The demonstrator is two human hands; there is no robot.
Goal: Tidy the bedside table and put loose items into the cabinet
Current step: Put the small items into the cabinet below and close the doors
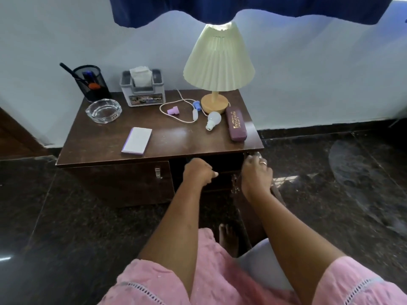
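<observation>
Standing at the back right of the bedside table [99,137]: a lamp [214,102] with a wooden base and a pleated shade.

- **Just right of the lamp base:** a purple spectacle case [235,124], lying flat, long axis running from the base toward the table's front edge.
- **Directly in front of the lamp base:** a white bulb [212,119] on its side, glass end toward the lamp, cap pointing to the front.
- **Left of the lamp base:** a looped white cord [163,102], with a small blue piece [196,105] just beside the base and a lilac plug [172,110] farther left, inside the loop.
- **Well left of the lamp, nearer the front:** a notepad [137,140], flat, long axis front to back, far end tipped slightly rightward.
- **Far left of the lamp, along the wall:** a tissue box [142,91], then a mesh pen holder [92,84] with one pen leaning out leftward. In front of the holder, a glass ashtray [103,111].

Below the lamp, under the tabletop: the cabinet's right half open and dark inside.

Left hand [199,171] in that opening, fingers curled into a fist; holding something or nothing, cannot tell.

Right hand [256,172] below and to the right of the lamp, fingers hooked over the top edge of the swung-out cabinet door [279,195], gripping it.

Hanging from that door, between the two hands: keys [235,184].

Below and left of the lamp: the left door [123,183], closed.
</observation>
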